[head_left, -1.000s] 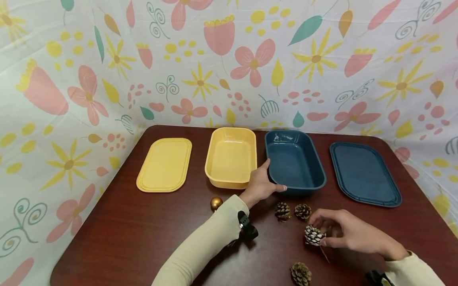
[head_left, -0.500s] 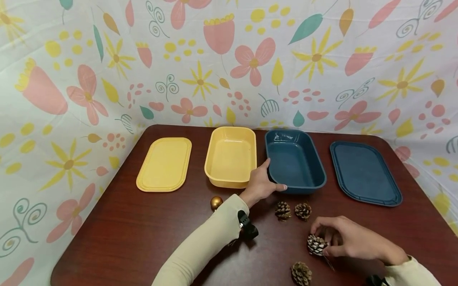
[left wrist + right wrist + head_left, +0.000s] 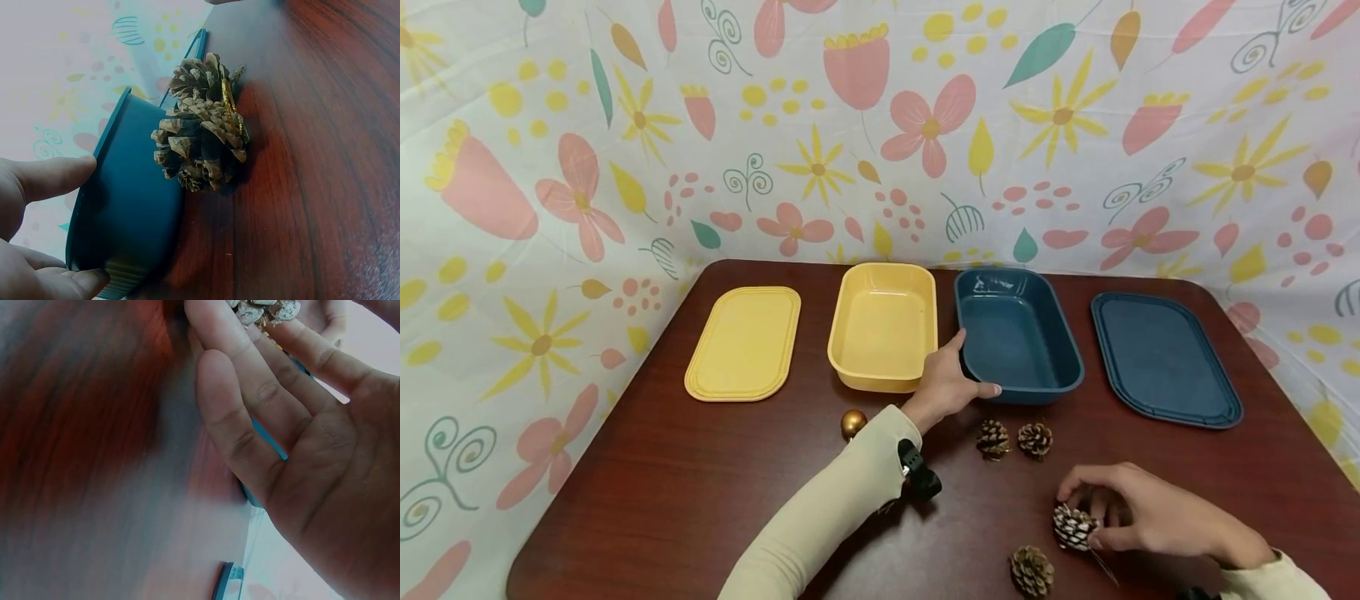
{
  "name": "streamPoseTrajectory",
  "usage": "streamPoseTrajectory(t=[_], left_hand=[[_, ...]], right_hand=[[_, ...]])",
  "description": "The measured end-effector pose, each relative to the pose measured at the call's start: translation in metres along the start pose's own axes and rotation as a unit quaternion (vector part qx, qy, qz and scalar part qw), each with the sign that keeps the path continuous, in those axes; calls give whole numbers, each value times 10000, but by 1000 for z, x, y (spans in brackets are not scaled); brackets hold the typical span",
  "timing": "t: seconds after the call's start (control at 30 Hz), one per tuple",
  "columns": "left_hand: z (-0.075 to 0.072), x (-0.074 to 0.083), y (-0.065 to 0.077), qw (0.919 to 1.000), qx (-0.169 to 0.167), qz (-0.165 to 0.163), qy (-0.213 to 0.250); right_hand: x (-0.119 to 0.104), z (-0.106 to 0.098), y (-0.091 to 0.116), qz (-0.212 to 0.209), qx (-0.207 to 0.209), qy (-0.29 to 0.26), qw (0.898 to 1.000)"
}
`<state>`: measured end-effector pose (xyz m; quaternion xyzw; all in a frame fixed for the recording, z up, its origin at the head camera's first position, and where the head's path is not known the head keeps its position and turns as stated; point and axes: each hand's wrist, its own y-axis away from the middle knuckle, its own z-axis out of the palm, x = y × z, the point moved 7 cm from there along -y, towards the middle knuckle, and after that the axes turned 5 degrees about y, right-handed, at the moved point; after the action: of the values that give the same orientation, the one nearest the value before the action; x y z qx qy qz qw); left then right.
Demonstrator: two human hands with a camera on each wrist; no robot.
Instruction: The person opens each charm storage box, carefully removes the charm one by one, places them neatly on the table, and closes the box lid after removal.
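Note:
My left hand (image 3: 943, 385) touches the near-left corner of a deep blue container (image 3: 1015, 333), thumb along the front rim and a finger along the left side. Its thumb and fingertips also lie against the wall in the left wrist view. In my right hand (image 3: 1157, 512) a white-tipped pine cone (image 3: 1072, 528) is pinched between thumb and fingers, low over the table, a thin string trailing from it. Two brown pine cones, a left one (image 3: 992, 439) and a right one (image 3: 1035, 441), lie in front of the blue container. Another pine cone (image 3: 1032, 572) lies nearer the front.
Left of the blue container stands a yellow container (image 3: 883, 379), with a flat yellow lid (image 3: 745, 343) beyond it. A flat blue lid (image 3: 1165, 358) lies at the right. A gold ball (image 3: 853, 424) sits by the left sleeve. Behind the table (image 3: 662, 483) hangs a flowered cloth (image 3: 850, 192).
My right hand has moved slightly toward the front and right, carrying the white-tipped pine cone. The left hand keeps its place at the blue container.

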<state>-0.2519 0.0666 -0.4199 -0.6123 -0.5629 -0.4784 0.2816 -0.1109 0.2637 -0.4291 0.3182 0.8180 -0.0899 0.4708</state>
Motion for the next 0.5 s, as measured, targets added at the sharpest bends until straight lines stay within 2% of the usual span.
streamPoseTrajectory(t=[0.5], left_hand=[[0,1,2,10000,2,43,-9]], right_hand=[[-3,3,3,-167,0,-11,9999]])
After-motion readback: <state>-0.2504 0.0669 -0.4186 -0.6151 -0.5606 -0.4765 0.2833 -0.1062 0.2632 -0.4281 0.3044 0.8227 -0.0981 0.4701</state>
